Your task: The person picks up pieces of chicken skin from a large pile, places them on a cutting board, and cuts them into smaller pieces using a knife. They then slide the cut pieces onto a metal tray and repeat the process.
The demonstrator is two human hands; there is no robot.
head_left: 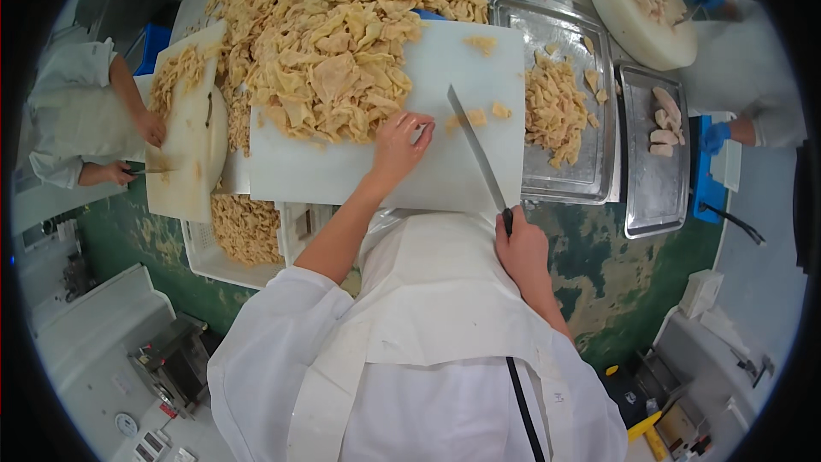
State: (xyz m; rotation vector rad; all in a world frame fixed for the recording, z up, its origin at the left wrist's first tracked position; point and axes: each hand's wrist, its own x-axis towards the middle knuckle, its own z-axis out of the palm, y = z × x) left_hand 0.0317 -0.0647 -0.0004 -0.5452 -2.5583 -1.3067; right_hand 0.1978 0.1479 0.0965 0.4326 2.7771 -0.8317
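Observation:
My right hand [522, 250] grips the dark handle of a long knife [479, 147], whose blade slants up and left across the white cutting board [342, 175]. Over the same board, my left hand [398, 150] has its fingers curled, at the near right edge of a big heap of pale yellow chicken skin pieces [342, 60]. Whether anything sits in those fingers is hidden. Small cut pieces [472, 117] lie beside the blade, and another little clump [481, 44] rests farther back on the board.
A metal tray [569, 184] with cut pieces stands right of the board; a second tray [654, 205] holds paler chunks. Below left is a white crate [235, 271] of shreds. Co-workers stand at both sides, the left one [150, 124] with a knife, the right one [718, 133] in blue gloves.

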